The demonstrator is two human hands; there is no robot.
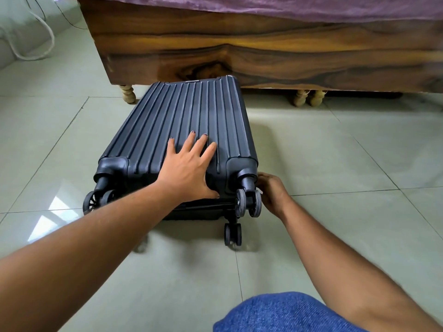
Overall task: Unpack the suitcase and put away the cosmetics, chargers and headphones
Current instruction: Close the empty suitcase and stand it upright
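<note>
No legible text, label or number anywhere.

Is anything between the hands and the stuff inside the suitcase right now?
Yes: the suitcase lies shut on the floor, so its ribbed shell covers the contents. The left hand rests flat on that shell; the right hand is at the wheel-end right corner. Nothing lies on top of the case.

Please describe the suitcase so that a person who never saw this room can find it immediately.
Look at the wooden bed frame under the purple bedcover. On the tiled floor before it lies the suitcase, flat, wheels toward the camera, left hand resting on top. It is the only dark, ribbed hard-shell thing there.
</note>
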